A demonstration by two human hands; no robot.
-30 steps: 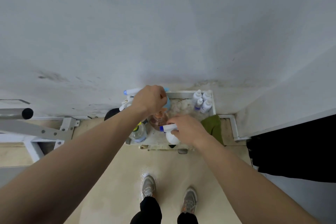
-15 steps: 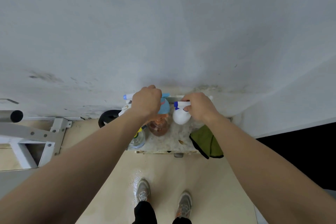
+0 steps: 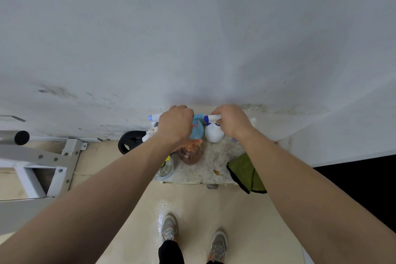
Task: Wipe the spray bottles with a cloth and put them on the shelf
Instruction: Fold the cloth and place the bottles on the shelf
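My right hand [image 3: 232, 123] grips the trigger head of a white spray bottle [image 3: 213, 134] with a blue nozzle, at the back of the low shelf [image 3: 211, 166] by the wall. Just left of it stands a blue spray bottle [image 3: 197, 129], and my left hand [image 3: 175, 127] is curled round its head. A brown spray bottle [image 3: 189, 153] with an orange trigger stands in front of them. A clear bottle [image 3: 165, 168] with a yellow part is at the front left. The green cloth [image 3: 248, 172] hangs over the shelf's right front corner, untouched.
White spray nozzles [image 3: 152, 118] poke out left of my left hand. A black weight plate [image 3: 128, 141] leans beside the shelf, with a grey metal frame [image 3: 42, 157] further left. The wall rises right behind the shelf. My shoes [image 3: 170, 228] stand on the pale floor.
My right hand lifted the white bottle from the shelf's front edge to the back beside the blue bottle. My left hand stayed on the blue bottle.
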